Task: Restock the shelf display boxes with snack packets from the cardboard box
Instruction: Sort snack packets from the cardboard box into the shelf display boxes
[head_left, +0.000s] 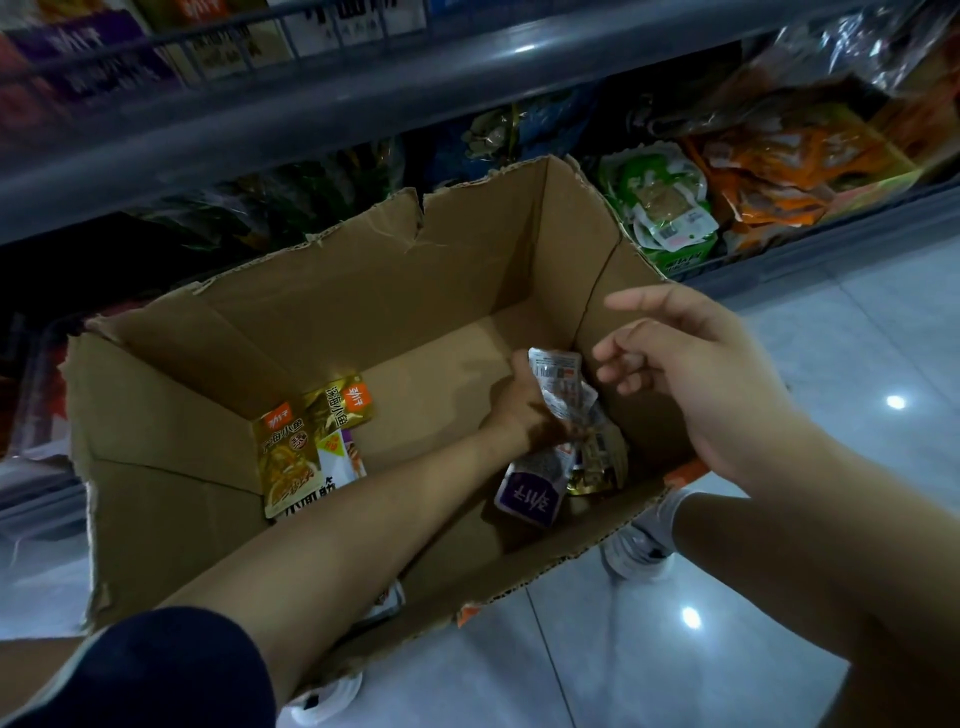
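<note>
An open cardboard box (322, 312) stands on the floor in front of the shelf. Inside it my left hand (522, 402) reaches down at the right corner and grips a bunch of silver snack packets (558, 384). A purple packet (530, 491) and a gold one lie under that bunch. Gold and white packets (298, 447) lie on the box floor at the left. My right hand (696, 374) hovers above the box's right wall, fingers loosely spread, holding nothing. The shelf display boxes behind hold green packets (665, 208) and orange packets (784, 176).
A grey upper shelf edge (363, 104) overhangs the box. Darker packets fill the low shelf behind the box's left side. Glossy white floor tiles (857, 338) lie to the right. A white shoe (639, 551) is beside the box's near right corner.
</note>
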